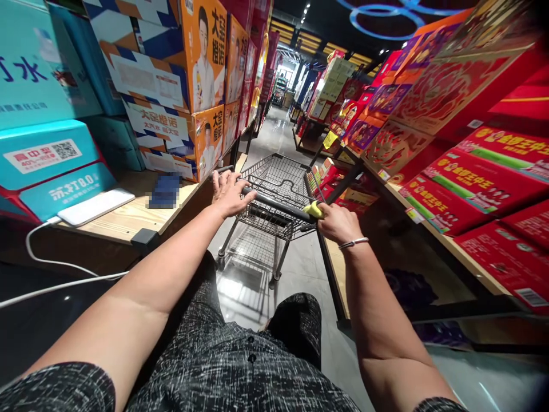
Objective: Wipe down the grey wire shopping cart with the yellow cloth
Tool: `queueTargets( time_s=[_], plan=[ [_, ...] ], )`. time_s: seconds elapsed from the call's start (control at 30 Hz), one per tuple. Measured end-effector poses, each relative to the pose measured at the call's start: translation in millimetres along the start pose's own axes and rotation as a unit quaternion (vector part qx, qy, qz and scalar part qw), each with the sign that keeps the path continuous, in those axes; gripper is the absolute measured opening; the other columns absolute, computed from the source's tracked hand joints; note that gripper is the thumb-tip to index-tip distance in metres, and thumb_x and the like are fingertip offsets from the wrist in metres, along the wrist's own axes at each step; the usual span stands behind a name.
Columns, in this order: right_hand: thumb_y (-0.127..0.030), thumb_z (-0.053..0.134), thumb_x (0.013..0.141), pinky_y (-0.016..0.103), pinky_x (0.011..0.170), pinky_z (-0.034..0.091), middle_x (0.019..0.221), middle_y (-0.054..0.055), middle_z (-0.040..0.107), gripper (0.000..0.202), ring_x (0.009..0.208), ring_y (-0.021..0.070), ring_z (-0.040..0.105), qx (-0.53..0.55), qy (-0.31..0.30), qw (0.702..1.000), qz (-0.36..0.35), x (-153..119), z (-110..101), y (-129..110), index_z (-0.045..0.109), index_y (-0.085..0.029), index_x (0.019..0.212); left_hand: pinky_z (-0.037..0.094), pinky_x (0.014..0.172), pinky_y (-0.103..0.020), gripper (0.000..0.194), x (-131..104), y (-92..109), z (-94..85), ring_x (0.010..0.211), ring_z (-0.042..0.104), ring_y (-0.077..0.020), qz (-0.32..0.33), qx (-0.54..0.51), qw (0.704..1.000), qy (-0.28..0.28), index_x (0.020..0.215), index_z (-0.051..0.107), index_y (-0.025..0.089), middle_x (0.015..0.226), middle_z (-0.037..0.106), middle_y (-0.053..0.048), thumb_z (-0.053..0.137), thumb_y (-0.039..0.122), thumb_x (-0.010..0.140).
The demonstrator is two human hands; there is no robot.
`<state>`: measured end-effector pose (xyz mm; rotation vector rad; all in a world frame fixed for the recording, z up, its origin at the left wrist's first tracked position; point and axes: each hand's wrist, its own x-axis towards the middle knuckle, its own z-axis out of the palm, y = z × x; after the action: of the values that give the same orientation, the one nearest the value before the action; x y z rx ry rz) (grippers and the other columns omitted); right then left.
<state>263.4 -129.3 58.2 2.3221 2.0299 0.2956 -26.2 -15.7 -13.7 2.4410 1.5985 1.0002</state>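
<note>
A dark wire shopping cart [278, 171] stands in front of me, its handle [283, 205] running across between my hands. My left hand [229, 193] lies over the left end of the handle, fingers bent over the bar and thumb out to the side. Around the right end, my right hand [338, 220] is closed, with a bracelet on the wrist. A yellow-green piece [314, 210] shows beside its thumb; whether it belongs to the handle or is held, I cannot tell. The right fingertips are mostly hidden.
On the left, a wooden shelf [124, 222] carries teal boxes [64, 183], orange drink cartons [208, 137], and a white device [96, 206] on a cable. Red boxes [480, 177] are stacked on the right shelf. Between them the aisle floor [274, 126] runs ahead.
</note>
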Motion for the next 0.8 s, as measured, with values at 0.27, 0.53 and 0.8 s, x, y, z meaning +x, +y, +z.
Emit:
queueTargets(
  time_s=[0.27,0.53,0.8],
  plan=[
    [-0.015,0.052,0.085,0.043,0.087,0.038,0.137,0.015,0.050,0.047,0.100,0.0288,0.049,0.115,0.154,0.976,-0.100,-36,30,-47,0.058,-0.025,0.130,0.001,0.121,-0.066,0.047,1,56,19.2,0.153,0.011,-0.0383,-0.032,-0.031,0.999,0.001,0.138,0.056,0.014,0.156,0.039,-0.016,0.040,0.029,0.096],
    [-0.020,0.055,0.086,0.040,0.088,0.039,0.128,0.010,0.057,0.036,0.101,0.0276,0.049,0.158,0.154,0.964,-0.148,-71,15,-12,0.065,-0.028,0.120,0.012,0.122,-0.061,0.049,-30,114,23.0,0.129,0.051,-0.0269,0.165,-0.085,0.979,-0.080,0.139,0.055,0.018,0.130,0.065,-0.010,0.047,0.019,0.091],
    [-0.010,0.051,0.075,0.045,0.103,0.039,0.129,0.011,0.057,0.044,0.114,0.0274,0.049,0.302,0.176,0.934,-0.076,15,79,38,0.070,-0.021,0.114,0.007,0.120,-0.065,0.034,-41,147,9.1,0.125,0.052,-0.0290,0.232,-0.083,0.962,-0.116,0.114,0.070,0.023,0.118,0.069,-0.007,0.059,0.048,0.094]
  ],
)
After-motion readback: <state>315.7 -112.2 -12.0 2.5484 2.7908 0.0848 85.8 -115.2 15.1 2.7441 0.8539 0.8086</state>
